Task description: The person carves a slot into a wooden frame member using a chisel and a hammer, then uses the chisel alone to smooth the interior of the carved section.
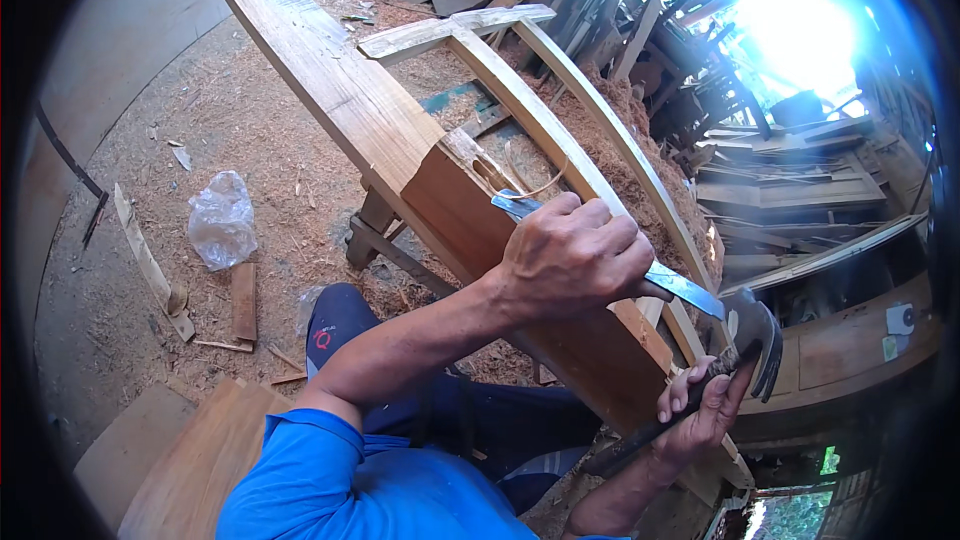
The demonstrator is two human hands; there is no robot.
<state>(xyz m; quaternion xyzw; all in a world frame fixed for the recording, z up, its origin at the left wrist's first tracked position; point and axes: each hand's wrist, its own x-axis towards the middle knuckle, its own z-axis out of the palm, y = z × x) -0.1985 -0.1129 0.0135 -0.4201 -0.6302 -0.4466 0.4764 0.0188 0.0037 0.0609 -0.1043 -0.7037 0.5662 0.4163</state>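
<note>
My left hand [575, 255] is closed round a flat metal chisel [690, 292]. The chisel's blade end meets the edge of a thick wooden plank [350, 90], beside a chipped hollow and a thin curled shaving [545, 183]. At the lower right, my right hand [700, 410] grips the dark handle of a claw hammer [765, 345]. The hammer's head is close to the chisel's back end; whether they touch I cannot tell. The plank belongs to a wooden frame with long curved slats [610, 130], joined at the far end by a crosspiece [450, 30].
Wood shavings [300, 60] cover the floor. A crumpled clear plastic bag [222, 220], a small wood block [243, 300] and a pale offcut strip [145, 250] lie at left. Stacked boards [800, 190] fill the right, below a bright opening. A wooden support [375, 230] stands under the plank.
</note>
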